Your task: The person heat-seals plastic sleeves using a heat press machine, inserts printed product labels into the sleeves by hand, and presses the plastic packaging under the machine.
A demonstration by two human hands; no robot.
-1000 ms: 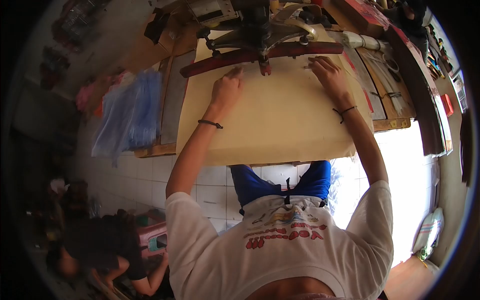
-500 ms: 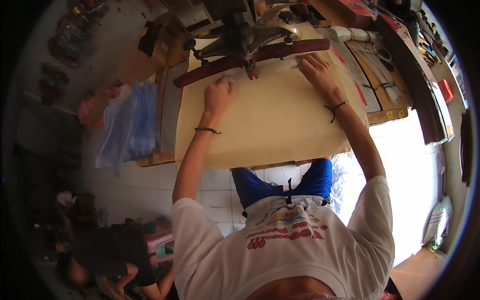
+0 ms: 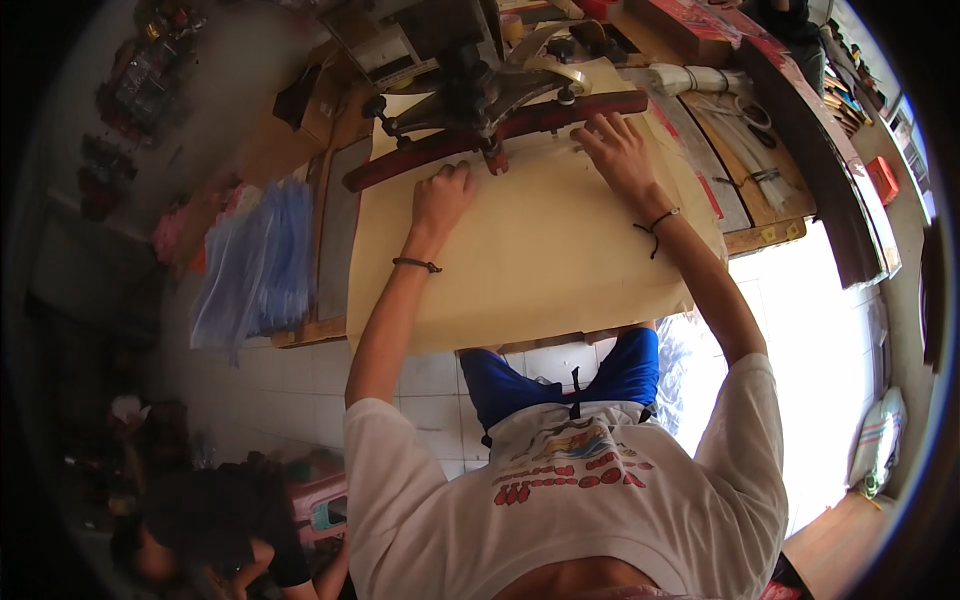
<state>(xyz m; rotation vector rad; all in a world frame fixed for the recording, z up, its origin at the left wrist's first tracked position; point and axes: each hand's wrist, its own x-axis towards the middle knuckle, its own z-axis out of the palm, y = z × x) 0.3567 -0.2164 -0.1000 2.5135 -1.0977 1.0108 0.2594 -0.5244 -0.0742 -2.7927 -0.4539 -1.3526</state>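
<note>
A long dark red bar, carried by metal arms of a machine, spans above a tan sheet on the worktable. My left hand rests on the sheet just below the bar's left half. Its fingers are curled closed, and whatever is in them is hidden. Over on the right, my right hand lies near the bar's right half with its fingers spread and slightly bent. Faint clear material shows by its fingertips, too indistinct to name.
Blue clear plastic bags hang at the table's left edge. To the right lie a rolled white bundle, scissors and pale strips. A cardboard box stands at left. Another person is low at the lower left.
My right hand has shifted slightly left, and its fingers have spread from a more closed pose. My left hand stays curled in nearly the same place. The view has tilted a little.
</note>
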